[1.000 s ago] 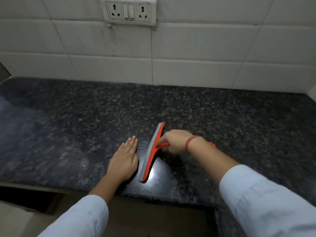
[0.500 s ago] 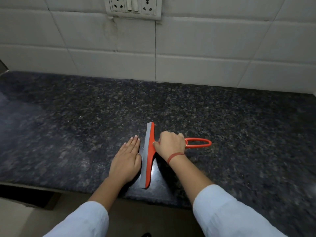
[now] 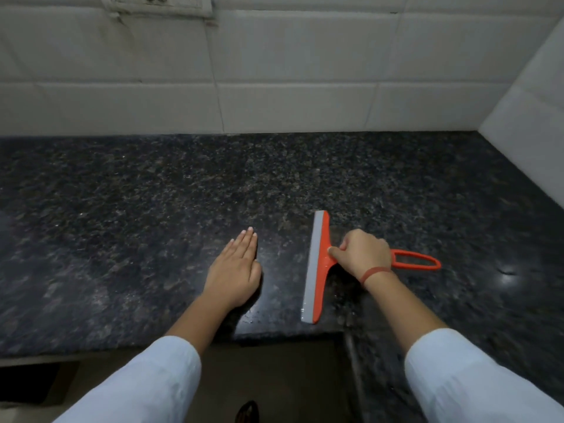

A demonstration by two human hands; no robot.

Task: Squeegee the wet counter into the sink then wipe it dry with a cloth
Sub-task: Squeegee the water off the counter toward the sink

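The dark speckled counter [image 3: 152, 209] fills most of the view, backed by a white tiled wall [image 3: 305, 71]. A second tiled wall [image 3: 534, 132] now shows at the right, where half a second ago only the back wall was in sight. The socket plate [image 3: 158, 4] has slid to the very top edge.

Both arms in pale sleeves [image 3: 146, 383] reach over the front edge. The left hand [image 3: 236, 270] lies flat on the stone, fingers straight and together. The right hand [image 3: 363, 254] is curled round the handle of the orange squeegee [image 3: 319, 270], just behind the head. The squeegee's grey blade rests on the counter, running front to back. A moment ago it sat just beside the left hand — now it lies well apart, off to the right. The handle's loop [image 3: 396, 262] sticks out past the right wrist, which wears a red band [image 3: 374, 273]. Small drops of water [image 3: 250, 315] glint near the front edge, between the hand and the blade.
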